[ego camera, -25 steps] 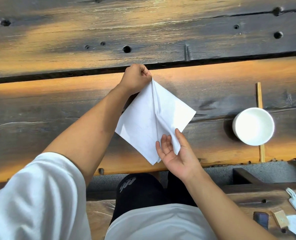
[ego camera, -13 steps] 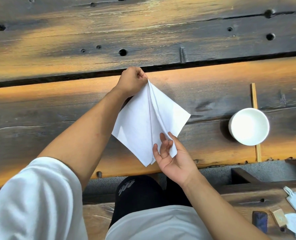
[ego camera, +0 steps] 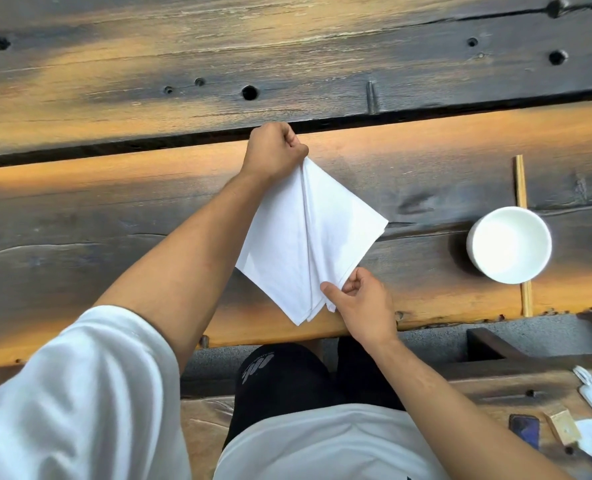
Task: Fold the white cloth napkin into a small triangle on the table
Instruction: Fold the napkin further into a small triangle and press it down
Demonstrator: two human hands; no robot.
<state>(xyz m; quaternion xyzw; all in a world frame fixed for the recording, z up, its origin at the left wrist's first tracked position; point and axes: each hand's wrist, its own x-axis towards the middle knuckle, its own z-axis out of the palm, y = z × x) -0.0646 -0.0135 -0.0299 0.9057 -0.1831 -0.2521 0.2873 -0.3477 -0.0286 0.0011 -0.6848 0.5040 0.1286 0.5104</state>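
Napkin (ego camera: pixel 298 237) (white) between both hands

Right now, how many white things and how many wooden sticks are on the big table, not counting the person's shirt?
White napkin, held by the left hand and right hand: 1
White bowl: 1
Wooden chopsticks, lying under the bowl, look like a pair: 2
Total: 4

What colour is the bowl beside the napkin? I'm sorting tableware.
White, inside and out: the bowl, clearest in the head view.
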